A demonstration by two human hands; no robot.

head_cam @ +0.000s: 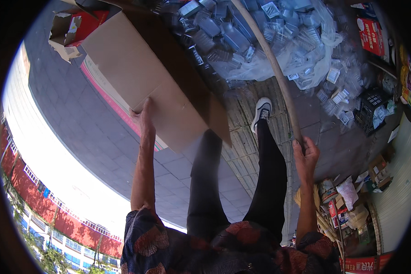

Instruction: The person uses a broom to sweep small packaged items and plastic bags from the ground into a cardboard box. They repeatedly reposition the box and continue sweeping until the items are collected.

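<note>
My left hand [144, 114] grips a flap edge of a large open cardboard box [137, 65], tilted beside my leg, its dark inside facing right. My right hand [305, 154] is closed around the lower end of a long wooden stick [277, 72], which runs up past the top of the view. Beyond my feet, a heap of clear plastic containers [233, 36] lies on the ground, partly on and around a translucent plastic sheet or bag [253, 68]. The stick passes over this heap in the picture; whether its far end touches anything is hidden.
A torn red and brown carton [84, 29] lies beyond the box. At right are a black plastic crate [371, 109] and a red printed package [371, 36]. Assorted goods and a straw broom [316, 198] stand lower right. Paving and grooved tiles [241, 154] lie underfoot.
</note>
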